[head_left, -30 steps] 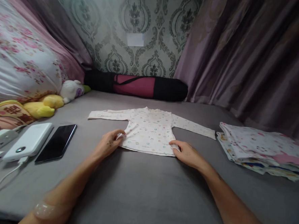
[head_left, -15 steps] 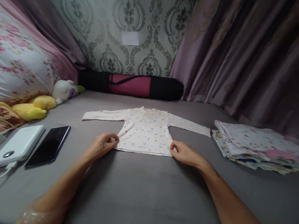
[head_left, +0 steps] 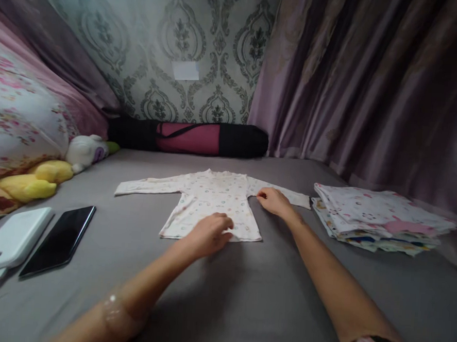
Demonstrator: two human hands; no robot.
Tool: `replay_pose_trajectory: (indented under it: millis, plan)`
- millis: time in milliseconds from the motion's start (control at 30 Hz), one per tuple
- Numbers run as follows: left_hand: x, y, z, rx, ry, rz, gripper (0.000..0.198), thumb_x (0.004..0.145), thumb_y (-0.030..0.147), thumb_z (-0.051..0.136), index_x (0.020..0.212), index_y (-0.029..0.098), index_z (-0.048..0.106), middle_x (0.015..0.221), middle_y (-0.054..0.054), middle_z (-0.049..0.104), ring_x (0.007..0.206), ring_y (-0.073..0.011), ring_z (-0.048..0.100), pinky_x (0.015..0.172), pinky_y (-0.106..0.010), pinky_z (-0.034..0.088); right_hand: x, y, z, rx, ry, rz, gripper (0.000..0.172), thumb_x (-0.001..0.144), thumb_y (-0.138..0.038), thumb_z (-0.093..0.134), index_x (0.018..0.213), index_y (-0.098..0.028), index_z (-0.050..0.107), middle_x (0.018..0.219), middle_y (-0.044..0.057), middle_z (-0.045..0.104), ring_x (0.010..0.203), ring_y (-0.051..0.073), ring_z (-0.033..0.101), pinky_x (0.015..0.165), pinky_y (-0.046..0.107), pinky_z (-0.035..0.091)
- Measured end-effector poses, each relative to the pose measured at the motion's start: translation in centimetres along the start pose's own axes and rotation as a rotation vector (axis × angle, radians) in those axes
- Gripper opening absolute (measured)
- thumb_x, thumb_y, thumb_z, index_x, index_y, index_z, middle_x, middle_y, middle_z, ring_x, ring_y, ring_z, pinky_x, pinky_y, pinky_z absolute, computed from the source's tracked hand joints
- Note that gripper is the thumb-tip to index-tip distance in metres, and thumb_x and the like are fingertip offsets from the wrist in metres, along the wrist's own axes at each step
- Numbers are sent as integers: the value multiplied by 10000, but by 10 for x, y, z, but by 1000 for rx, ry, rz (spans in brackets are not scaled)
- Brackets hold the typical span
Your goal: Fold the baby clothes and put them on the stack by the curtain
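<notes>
While the white printed fabric shirt point(head_left: 205, 200) lies centred, outspread presumably for flatness, the left hand point(head_left: 211, 234) hangs open. Whether the right hand point(head_left: 276, 201) grips its three-o'clock sleeve point(head_left: 300, 199) is unclear

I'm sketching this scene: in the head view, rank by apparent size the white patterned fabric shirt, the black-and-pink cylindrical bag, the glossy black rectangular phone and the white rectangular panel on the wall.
Largest to smallest:
1. Shirt
2. Bag
3. Phone
4. Wall panel
</notes>
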State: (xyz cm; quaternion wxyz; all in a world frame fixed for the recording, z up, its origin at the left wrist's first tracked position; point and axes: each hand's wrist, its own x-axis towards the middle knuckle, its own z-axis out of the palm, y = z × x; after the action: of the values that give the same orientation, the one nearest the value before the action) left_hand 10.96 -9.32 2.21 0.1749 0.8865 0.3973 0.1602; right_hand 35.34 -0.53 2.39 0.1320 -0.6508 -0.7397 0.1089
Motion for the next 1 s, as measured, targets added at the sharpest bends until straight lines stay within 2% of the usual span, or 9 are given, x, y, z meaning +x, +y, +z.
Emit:
replay_pose_trajectory:
  millis: [133, 267, 400, 600, 667, 767, 833, 900, 1000]
  plan:
    - [38, 40, 35, 58, -21, 39, 194, 847, 285, 539, 1004, 194, 608, 1028, -96, 615, 995, -226, 572, 851, -333, 463, 18, -2, 15, -104, 52, 16, 216, 882, -207, 494, 1007, -228, 669, 1138, 59, 643, 1032, 190, 581, 810, 257, 405]
    - [50, 45, 52, 136, -10, -30, 185, 858, 321, 549, 995, 203, 586, 1046, -97, 595, 998, -232, 553, 824, -339, 468, 23, 3, 27, -135, 54, 6, 226, 911, -212, 463, 1035, -231, 651, 1163, 62, 612, 1065, 192, 568, 829, 265, 408]
    - [48, 42, 55, 208, -6, -33, 170, 899, 319, 480, 959, 195, 579, 999, -94, 612, 946, -226, 561, 804, -338, 470, 24, 8, 33, -144, 76, -13, 235, 939, -236, 425, 1036, -234, 639, 1155, 62, 599, 1044, 200, 575, 824, 276, 411]
    - [49, 47, 58, 297, -9, 22, 280, 948, 276, 340, 880, 173, 592, 928, -119, 624, 898, -230, 571, 790, -354, 468, 20, 5, 33, -265, 47, -50, 326, 965, -175, 302, 1121, -217, 586, 1188, 92, 564, 1022, 216, 583, 827, 308, 407]
    - [50, 45, 59, 228, 35, -4, 278, 950, 270, 336, 864, 181, 585, 904, -112, 625, 883, -217, 576, 782, -338, 460, 20, 4, 32, -285, 32, -64, 349, 959, -140, 281, 1143, -212, 569, 1192, 105, 555, 1036, 218, 571, 842, 314, 399]
    - [51, 36, 60, 10, 108, -132, 279, 953, 273, 336, 826, 191, 570, 838, -83, 629, 804, -184, 583, 733, -301, 447, 20, 6, 29, -294, 61, -74, 374, 941, -88, 270, 1165, -202, 546, 1210, 119, 541, 1056, 218, 549, 851, 316, 388]
    - [51, 30, 60, -121, 112, -179, 289, 952, 278, 347, 783, 192, 565, 800, -64, 625, 754, -165, 576, 697, -282, 440, 21, 7, 29, -305, 84, -79, 376, 935, -70, 270, 1162, -191, 544, 1212, 126, 539, 1067, 219, 535, 851, 311, 385]
    - [50, 27, 60, -175, 102, -118, 274, 942, 284, 388, 766, 189, 575, 828, -62, 623, 788, -160, 573, 726, -270, 444, 23, 9, 29, -319, 83, -80, 376, 932, -63, 272, 1159, -183, 546, 1210, 128, 541, 1067, 219, 529, 851, 307, 386]
    - [47, 31, 60, -113, 83, 8, 241, 939, 274, 414, 824, 184, 605, 912, -68, 617, 894, -174, 558, 822, -281, 450, 24, 11, 32, -317, 81, -70, 376, 935, -71, 272, 1174, -179, 541, 1223, 127, 537, 1077, 218, 519, 857, 307, 389]
